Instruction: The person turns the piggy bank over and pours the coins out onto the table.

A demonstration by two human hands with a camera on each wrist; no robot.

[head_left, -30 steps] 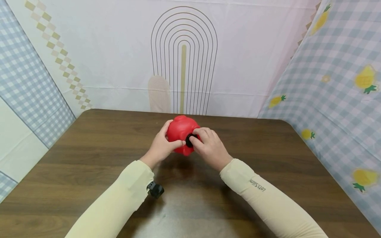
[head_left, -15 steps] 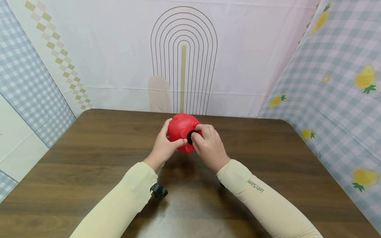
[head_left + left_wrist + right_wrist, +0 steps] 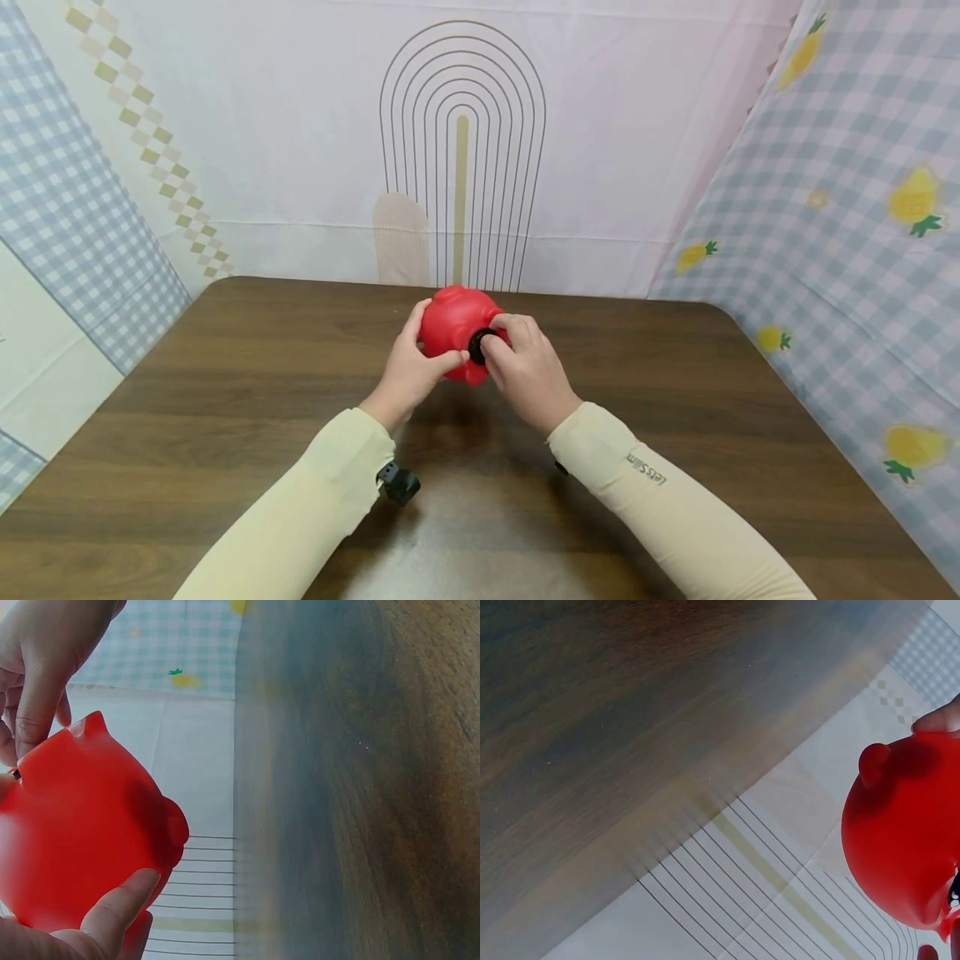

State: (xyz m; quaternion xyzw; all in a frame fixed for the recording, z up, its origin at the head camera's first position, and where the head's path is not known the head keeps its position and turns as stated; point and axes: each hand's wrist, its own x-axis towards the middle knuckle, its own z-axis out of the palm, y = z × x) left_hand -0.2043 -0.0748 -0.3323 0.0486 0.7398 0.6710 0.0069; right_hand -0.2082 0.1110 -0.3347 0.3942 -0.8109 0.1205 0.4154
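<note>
A glossy red piggy bank [image 3: 453, 321], rounded with small bumps and a pointed ear-like tip, is held above the far middle of the table. My left hand [image 3: 408, 371] grips its left side, thumb near a round black stopper [image 3: 477, 347] on the side turned to me. At that stopper my right hand [image 3: 532, 375] pinches with thumb and fingers, which partly cover it. In the left wrist view, left fingers [image 3: 120, 911] press on the red shell, and the right hand [image 3: 45, 675] reaches down at its upper left. The right wrist view catches the piggy bank [image 3: 900, 825] at its edge.
Beneath the hands lies a brown wooden table [image 3: 262, 417]. A white patterned cloth [image 3: 300, 125] hangs behind its far edge, with a checked pineapple cloth [image 3: 825, 250] on the right. A small black wrist camera [image 3: 399, 483] sits under the left sleeve.
Over the second, the piggy bank has risen slightly and shifted a little, both hands with it. The right thumb has moved slightly up across the black stopper. Little differs in the last half second.
</note>
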